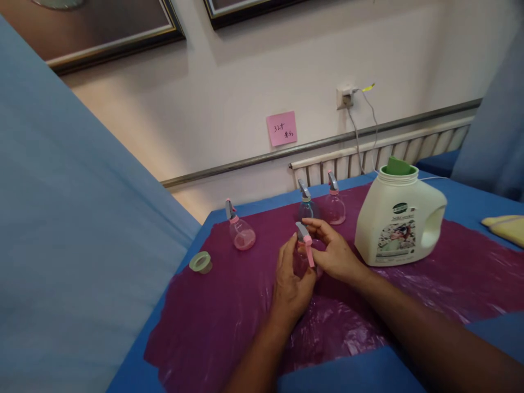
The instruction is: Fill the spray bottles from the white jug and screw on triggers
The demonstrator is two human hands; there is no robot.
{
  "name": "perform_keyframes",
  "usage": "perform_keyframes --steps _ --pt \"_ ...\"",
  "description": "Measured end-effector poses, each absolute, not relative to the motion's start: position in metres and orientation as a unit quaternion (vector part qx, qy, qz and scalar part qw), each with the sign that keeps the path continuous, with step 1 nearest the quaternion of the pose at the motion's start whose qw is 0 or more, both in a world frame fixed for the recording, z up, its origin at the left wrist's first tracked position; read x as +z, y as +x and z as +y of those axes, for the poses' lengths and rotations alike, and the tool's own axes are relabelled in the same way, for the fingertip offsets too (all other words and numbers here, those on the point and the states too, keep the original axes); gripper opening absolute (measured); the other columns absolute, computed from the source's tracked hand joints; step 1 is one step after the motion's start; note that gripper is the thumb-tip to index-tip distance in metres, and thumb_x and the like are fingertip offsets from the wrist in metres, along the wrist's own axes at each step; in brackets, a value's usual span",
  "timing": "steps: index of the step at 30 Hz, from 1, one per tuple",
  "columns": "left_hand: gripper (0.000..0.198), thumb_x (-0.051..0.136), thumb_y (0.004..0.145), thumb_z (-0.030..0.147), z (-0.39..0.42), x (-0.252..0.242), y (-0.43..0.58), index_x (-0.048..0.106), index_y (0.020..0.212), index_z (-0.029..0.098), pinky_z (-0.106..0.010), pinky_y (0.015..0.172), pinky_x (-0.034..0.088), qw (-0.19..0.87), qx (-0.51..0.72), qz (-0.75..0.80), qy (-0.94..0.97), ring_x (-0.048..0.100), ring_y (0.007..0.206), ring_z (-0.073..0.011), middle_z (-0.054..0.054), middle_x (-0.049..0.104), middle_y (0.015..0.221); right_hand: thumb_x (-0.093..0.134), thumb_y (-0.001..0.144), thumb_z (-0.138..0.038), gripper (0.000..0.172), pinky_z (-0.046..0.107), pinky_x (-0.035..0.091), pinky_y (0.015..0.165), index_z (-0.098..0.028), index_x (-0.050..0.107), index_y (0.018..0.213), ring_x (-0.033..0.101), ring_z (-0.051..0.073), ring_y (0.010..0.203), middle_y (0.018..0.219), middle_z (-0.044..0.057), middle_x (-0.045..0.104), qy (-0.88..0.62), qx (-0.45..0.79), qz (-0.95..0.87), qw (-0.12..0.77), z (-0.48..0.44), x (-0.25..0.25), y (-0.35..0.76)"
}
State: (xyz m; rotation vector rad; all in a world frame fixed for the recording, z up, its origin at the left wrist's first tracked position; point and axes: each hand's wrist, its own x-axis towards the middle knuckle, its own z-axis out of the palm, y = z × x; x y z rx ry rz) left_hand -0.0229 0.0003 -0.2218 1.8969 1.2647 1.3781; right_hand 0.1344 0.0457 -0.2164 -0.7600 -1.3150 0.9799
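A spray bottle (pixel 309 252) with a grey and pink trigger head stands between my hands. Its clear pink body is mostly covered by my fingers. My left hand (pixel 291 281) is wrapped round the near left side of the bottle, while my right hand (pixel 335 254) closes on it from the right, near the neck. Just behind stand a blue spray bottle (pixel 308 209) and a pink spray bottle (pixel 335 207). Another pink spray bottle (pixel 243 233), holding some liquid, is off to the left. Beside it sits a pale green cap (pixel 200 262).
To the right, a large cream jug (pixel 397 218) with a green piece in its mouth stands close to my right forearm. Crinkled purple plastic sheet (pixel 229 316) covers the blue table. A yellow cloth (pixel 507 229) lies at the far right. Blue curtain (pixel 82 229) hangs at left.
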Motion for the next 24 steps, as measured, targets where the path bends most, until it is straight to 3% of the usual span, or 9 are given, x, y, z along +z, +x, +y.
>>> perform_keyframes --steps 3,6,14,17,20,24 --pt "0.077 0.073 0.095 0.014 0.0 -0.221 -0.024 0.053 0.167 0.035 -0.051 0.127 0.052 0.239 0.499 0.455 0.698 0.063 0.149 -0.0292 -0.009 0.063 0.162 0.079 0.099 -0.037 0.059 0.048 0.055 0.126 -0.03 0.063 0.156 0.072 0.026 0.143 0.155 0.012 0.074 -0.31 0.436 -0.589 0.606 0.041 -0.214 0.138" --pt "0.077 0.072 0.096 0.015 0.001 -0.223 -0.025 0.052 0.168 0.033 -0.052 0.129 0.05 0.235 0.498 0.459 0.697 0.061 0.152 -0.0297 -0.01 0.061 0.164 0.072 0.105 -0.039 0.053 0.049 0.054 0.128 -0.03 0.065 0.156 0.07 0.027 0.146 0.158 0.011 0.073 -0.308 0.429 -0.6 0.6 0.039 -0.214 0.141" --pt "0.075 0.072 0.098 0.016 0.001 -0.226 -0.023 0.053 0.167 0.036 -0.05 0.124 0.055 0.237 0.502 0.467 0.689 0.064 0.146 -0.0292 -0.009 0.064 0.159 0.083 0.092 -0.033 0.057 0.043 0.064 0.108 -0.029 0.068 0.147 0.079 0.024 0.119 0.125 0.008 0.082 -0.346 0.4 -0.587 0.613 0.047 -0.22 0.137" --pt "0.077 0.072 0.095 0.014 0.001 -0.226 -0.023 0.054 0.166 0.035 -0.049 0.124 0.055 0.236 0.503 0.472 0.684 0.065 0.146 -0.0285 -0.009 0.065 0.159 0.085 0.09 -0.031 0.061 0.043 0.064 0.108 -0.027 0.067 0.147 0.079 0.023 0.113 0.12 0.007 0.081 -0.349 0.391 -0.581 0.623 0.048 -0.222 0.135" --pt "0.076 0.073 0.095 0.015 0.002 -0.226 -0.023 0.054 0.166 0.033 -0.049 0.125 0.054 0.235 0.502 0.465 0.691 0.064 0.148 -0.0285 -0.01 0.064 0.161 0.083 0.094 -0.032 0.064 0.046 0.059 0.118 -0.029 0.063 0.155 0.076 0.025 0.13 0.138 0.01 0.079 -0.332 0.407 -0.593 0.61 0.044 -0.22 0.137" --pt "0.076 0.072 0.098 0.017 0.001 -0.225 -0.024 0.051 0.169 0.033 -0.051 0.13 0.05 0.236 0.497 0.458 0.698 0.06 0.153 -0.0289 -0.011 0.061 0.166 0.071 0.107 -0.037 0.056 0.05 0.051 0.131 -0.03 0.062 0.162 0.065 0.027 0.152 0.164 0.011 0.068 -0.308 0.426 -0.611 0.592 0.037 -0.216 0.141"
